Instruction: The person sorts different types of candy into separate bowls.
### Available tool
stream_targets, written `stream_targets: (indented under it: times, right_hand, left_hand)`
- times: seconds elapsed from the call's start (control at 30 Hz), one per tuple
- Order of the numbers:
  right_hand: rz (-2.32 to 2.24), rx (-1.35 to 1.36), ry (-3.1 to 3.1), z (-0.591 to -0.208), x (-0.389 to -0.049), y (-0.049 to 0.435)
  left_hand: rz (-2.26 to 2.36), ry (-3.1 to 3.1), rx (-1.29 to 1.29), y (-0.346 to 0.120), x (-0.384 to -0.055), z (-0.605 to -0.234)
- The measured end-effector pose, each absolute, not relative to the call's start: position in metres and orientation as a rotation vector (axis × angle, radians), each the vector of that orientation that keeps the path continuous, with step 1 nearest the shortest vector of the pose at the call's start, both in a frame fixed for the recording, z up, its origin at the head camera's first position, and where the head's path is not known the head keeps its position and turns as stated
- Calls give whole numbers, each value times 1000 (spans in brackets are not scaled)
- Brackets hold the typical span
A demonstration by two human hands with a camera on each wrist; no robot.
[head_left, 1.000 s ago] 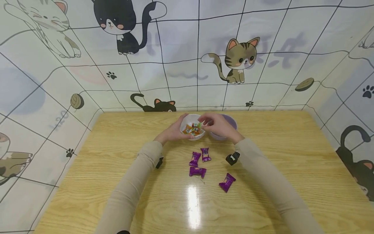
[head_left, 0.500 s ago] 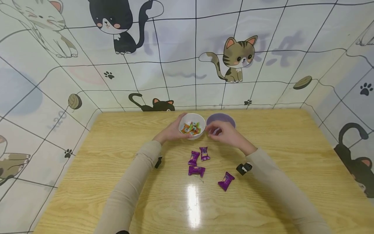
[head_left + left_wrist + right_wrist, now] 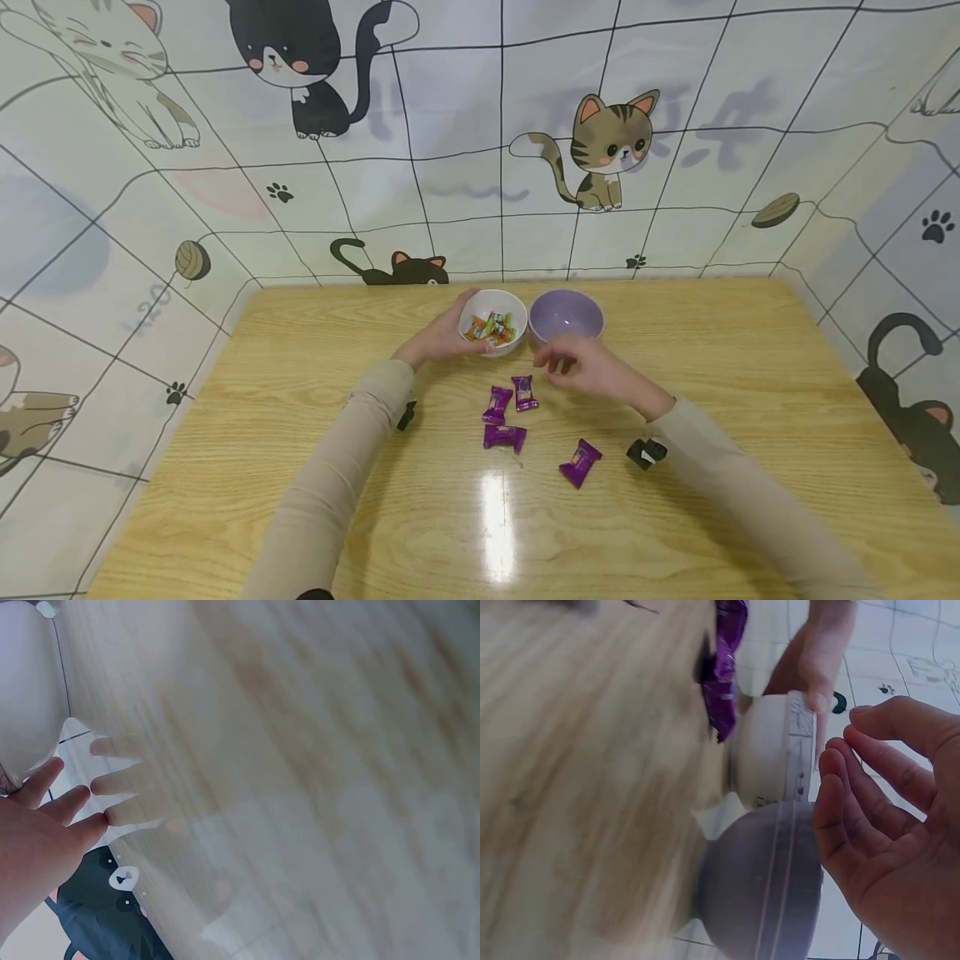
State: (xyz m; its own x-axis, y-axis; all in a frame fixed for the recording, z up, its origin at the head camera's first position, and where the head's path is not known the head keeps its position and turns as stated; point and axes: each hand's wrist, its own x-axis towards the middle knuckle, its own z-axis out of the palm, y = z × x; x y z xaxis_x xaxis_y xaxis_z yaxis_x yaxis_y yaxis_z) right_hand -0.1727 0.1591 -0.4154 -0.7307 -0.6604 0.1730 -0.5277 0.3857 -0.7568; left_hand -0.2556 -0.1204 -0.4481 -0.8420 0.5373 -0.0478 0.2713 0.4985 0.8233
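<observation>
My left hand (image 3: 442, 335) grips the left side of a white bowl (image 3: 517, 340), with the thumb along its near rim. Several orange and green wrapped candies (image 3: 497, 327) lie inside. To the right, touching or very near it, stands a purple bowl (image 3: 564, 310) with nothing visible in it. In front of that bowl my right hand (image 3: 588, 367) hovers with loosely bent fingers and holds nothing; the right wrist view shows the thumb (image 3: 900, 716) apart from the fingertips. In the left wrist view, the left fingers (image 3: 64, 802) extend along the white bowl's outer wall (image 3: 30, 690).
Several purple wrapped candies lie on the wooden table (image 3: 285, 392): three grouped in front of the bowls, such as the one lying crosswise (image 3: 504, 437), and a separate purple candy (image 3: 581, 463) nearer at the right. A cat-print cloth (image 3: 465, 192) hangs behind the table's back edge.
My right hand has moved from over the white bowl back to the right and nearer, in front of the purple bowl. The left hand keeps its hold on the white bowl.
</observation>
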Motion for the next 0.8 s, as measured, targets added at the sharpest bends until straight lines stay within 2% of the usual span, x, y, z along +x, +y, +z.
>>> stream_targets:
  times: [0.8]
  right_hand:
    - [-1066,-1156,2358,-426,-142,175]
  left_hand:
    - [1266,2438,690,-122,-260,-451]
